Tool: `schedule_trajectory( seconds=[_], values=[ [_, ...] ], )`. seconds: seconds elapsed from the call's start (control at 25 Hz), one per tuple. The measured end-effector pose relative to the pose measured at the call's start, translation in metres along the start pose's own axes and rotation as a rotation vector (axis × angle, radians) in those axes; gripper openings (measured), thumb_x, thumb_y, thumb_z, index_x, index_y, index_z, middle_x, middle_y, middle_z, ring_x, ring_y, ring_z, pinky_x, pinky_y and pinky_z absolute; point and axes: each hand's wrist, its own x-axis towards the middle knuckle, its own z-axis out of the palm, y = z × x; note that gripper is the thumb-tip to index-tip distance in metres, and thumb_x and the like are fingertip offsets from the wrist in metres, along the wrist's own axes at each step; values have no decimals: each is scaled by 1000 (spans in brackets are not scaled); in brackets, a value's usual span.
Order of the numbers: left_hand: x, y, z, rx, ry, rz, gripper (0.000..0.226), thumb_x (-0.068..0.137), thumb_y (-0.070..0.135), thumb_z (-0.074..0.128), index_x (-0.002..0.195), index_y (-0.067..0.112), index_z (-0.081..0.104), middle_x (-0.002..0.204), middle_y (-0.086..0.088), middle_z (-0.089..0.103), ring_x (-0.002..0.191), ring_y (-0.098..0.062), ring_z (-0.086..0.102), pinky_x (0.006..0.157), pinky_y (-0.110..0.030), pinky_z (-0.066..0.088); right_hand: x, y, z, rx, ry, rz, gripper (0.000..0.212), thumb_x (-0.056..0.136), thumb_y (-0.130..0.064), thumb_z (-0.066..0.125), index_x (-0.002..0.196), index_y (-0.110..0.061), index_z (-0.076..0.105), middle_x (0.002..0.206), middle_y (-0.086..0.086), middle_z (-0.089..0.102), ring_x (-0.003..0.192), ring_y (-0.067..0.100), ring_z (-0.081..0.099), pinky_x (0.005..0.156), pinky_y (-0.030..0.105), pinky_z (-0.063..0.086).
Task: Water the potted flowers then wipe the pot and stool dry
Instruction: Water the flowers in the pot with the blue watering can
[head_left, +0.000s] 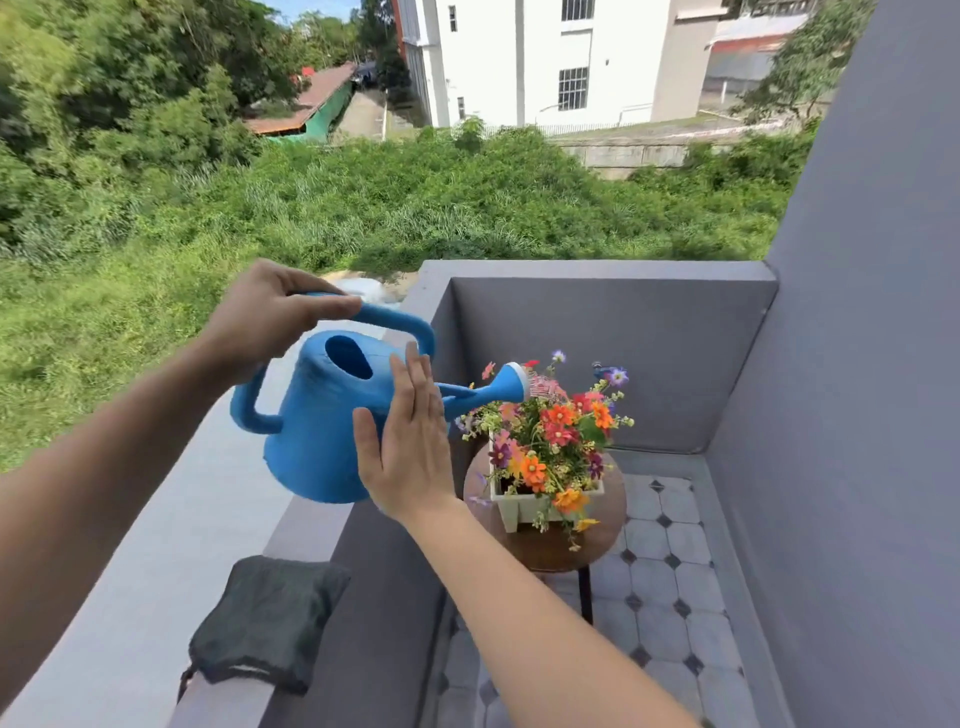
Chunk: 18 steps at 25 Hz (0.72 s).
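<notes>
Watering can (322, 415): blue plastic, held in the air above the balcony ledge (171, 519) and tipped toward the flowers. Its white-faced spout rose (511, 384) sits just over the left side of the blooms.

Left hand (270, 312): fingers (332, 306) curled round the can's top handle, gripping it.

Right hand (410, 447): fingers (415, 384) straight and together, with the palm laid flat against the near side of the can body, by the base of the spout.

Potted flowers (556, 441): mixed orange, red, pink and purple blooms in a white rectangular pot (524, 506), standing upright.

Stool (550, 545): round, dark wood top on dark legs. It carries the pot and stands in the corner of the balcony on the tiled floor (665, 571).

Cloth (270, 629): dark grey and folded, lying on the ledge nearer the camera, well apart from the can and the pot.

Surroundings: grey balcony walls, with green overgrowth and white buildings beyond.
</notes>
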Motion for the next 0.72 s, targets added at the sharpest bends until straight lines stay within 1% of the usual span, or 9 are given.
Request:
schedule_trajectory(
  seconds=[0.08,0.16,0.24,0.28,0.4,0.48,0.56,0.64,0.72],
  values=[
    [4,8,-4,74,-36,11,4,79,23,73,77,20,72,30,16,44,29,0,38,35,-10,28,0,-2,2,9,-36,-10,70,90,-55,11,146,-13,15,160,5,7,147,19,0,119,30,-1],
    [6,14,-8,139,-61,14,6,79,22,74,80,17,72,32,19,47,32,4,42,39,-6,30,0,-4,2,2,-69,-42,70,91,-54,11,147,-13,15,160,5,7,147,19,0,119,30,-3],
    [9,20,-12,189,-80,33,7,76,26,75,80,21,74,43,19,59,45,6,51,55,-15,41,1,-5,2,-15,-89,-65,70,90,-54,11,147,-13,14,160,4,6,147,18,0,117,28,-7],
    [10,23,-13,209,-92,46,6,76,29,76,80,24,74,54,17,66,57,1,57,64,-22,44,2,-6,2,-19,-94,-69,70,90,-54,11,147,-13,14,160,3,6,147,17,0,116,26,-9],
    [10,36,-14,299,-118,109,9,77,29,74,86,26,74,82,-5,74,83,-29,66,79,-41,50,0,-13,-2,-4,-90,-69,70,91,-54,12,147,-13,13,160,3,7,147,17,0,114,22,-12],
    [8,45,-12,342,-127,177,13,79,29,73,90,21,75,86,-7,74,86,-34,66,76,-39,52,1,-16,-7,13,-74,-53,69,91,-54,14,147,-13,13,160,3,7,147,18,2,116,25,-7],
    [7,53,-10,386,-130,216,20,80,29,72,94,15,76,82,-7,73,78,-33,65,62,-30,47,4,-16,-15,24,-71,-33,70,90,-53,15,146,-12,14,160,4,7,147,21,4,117,31,-2],
    [8,60,-9,421,-135,215,21,81,30,70,94,14,76,78,-7,72,70,-29,60,56,-24,39,8,-18,-21,36,-72,-25,71,90,-54,15,146,-11,15,160,6,8,147,22,6,118,33,0],
    [9,69,-10,437,-148,198,19,81,32,70,91,17,76,73,-5,69,61,-21,53,53,-24,34,10,-21,-25,59,-74,-22,72,89,-55,15,146,-10,16,159,7,10,147,22,7,117,32,0]
  ],
)
